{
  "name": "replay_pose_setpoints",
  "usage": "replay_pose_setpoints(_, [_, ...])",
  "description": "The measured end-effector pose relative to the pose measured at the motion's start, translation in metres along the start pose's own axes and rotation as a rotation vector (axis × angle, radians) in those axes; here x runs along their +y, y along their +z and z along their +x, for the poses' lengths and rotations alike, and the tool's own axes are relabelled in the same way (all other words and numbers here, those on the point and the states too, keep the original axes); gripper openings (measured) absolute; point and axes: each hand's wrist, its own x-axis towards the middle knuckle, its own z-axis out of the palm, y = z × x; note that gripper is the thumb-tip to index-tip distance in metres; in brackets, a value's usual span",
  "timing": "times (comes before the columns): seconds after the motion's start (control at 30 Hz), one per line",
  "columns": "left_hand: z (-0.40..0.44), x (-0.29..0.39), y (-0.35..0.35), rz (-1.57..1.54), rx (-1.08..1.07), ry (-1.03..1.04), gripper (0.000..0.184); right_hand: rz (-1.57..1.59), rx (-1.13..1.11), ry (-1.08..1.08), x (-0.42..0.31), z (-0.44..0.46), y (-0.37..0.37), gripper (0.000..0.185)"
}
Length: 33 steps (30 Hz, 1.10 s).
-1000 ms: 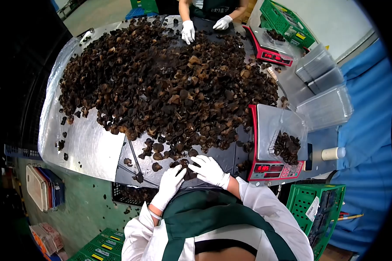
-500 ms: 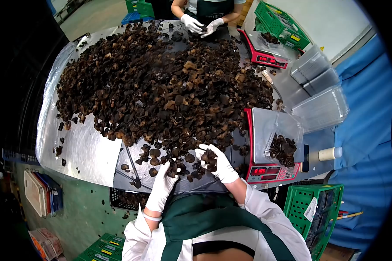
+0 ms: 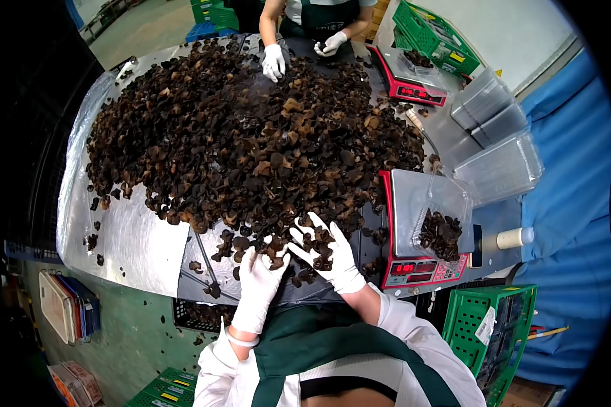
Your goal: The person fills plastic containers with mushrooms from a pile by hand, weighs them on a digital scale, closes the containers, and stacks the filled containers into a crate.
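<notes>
Hundreds of dark, curled fungus pieces [image 3: 237, 156] lie heaped over the tabletop [image 3: 142, 244], thinning into loose bits along the edge nearest me. On my feed, my left hand [image 3: 261, 279], in a white glove, is at that near edge with several pieces against its fingers; the fingers are bent, but I cannot tell whether they are clamped on anything. My right hand [image 3: 334, 259], gloved the same way, is just beside it, thumb and fingers apart, with a small cluster of pieces lying across the palm and fingers.

To the right of that hand I have a red scale [image 3: 395, 230], digits lit, carrying a clear tray [image 3: 422, 230] with more of the fungus in it. A phone [image 3: 477, 245] and a white bottle [image 3: 514, 238] are near the scale, and stacked clear containers [image 3: 501, 168] sit farther back. Across the heap from me, a co-worker [image 3: 324, 17] has the right hand [image 3: 273, 63] lowered to the pile's far edge and the left hand raised, palm up, with a dark piece in it.
</notes>
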Motion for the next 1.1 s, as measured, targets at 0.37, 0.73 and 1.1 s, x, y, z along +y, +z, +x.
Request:
replay_pose_setpoints(0.37, [-0.006, -0.003, 0.061, 1.298, -0.192, 0.539, 0.035, -0.084, 0.073, 0.147, 0.018, -0.004, -0.004, 0.055])
replay_pose_setpoints(0.73, [-0.027, 0.021, 0.066, 1.757, -0.549, 1.074, 0.025, 0.267, 0.027, 0.131, 0.015, 0.001, -0.004, 0.051])
replay_pose_setpoints(1.1, [-0.038, -0.002, 0.050, 1.606, -0.508, 0.774, 0.016, 0.304, 0.046, 0.061, 0.008, -0.005, 0.007, 0.045])
